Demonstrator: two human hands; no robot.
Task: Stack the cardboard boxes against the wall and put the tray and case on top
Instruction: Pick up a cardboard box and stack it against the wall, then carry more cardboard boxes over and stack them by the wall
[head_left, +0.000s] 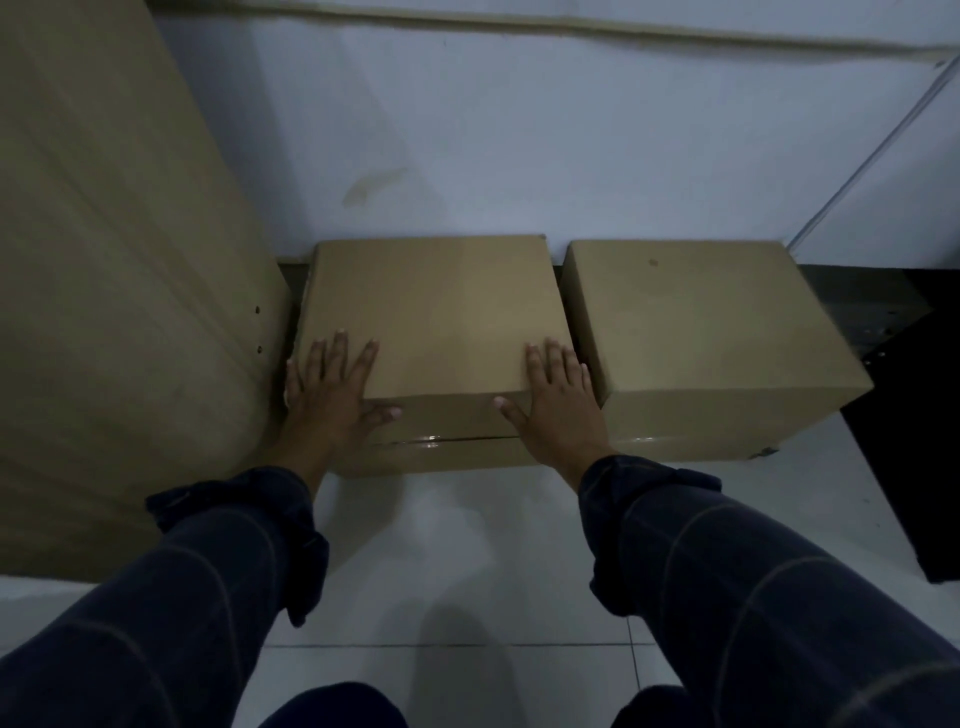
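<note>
Your fingers lie straight and spread: your left hand presses flat on the near left corner of the middle cardboard box, thumb down its front face, and your right hand mirrors it on the near right corner. That box sits on the floor against the wall. Just right of it stands a second cardboard box; left of it rises a tall cardboard carton. No readable writing shows on any box.
</note>
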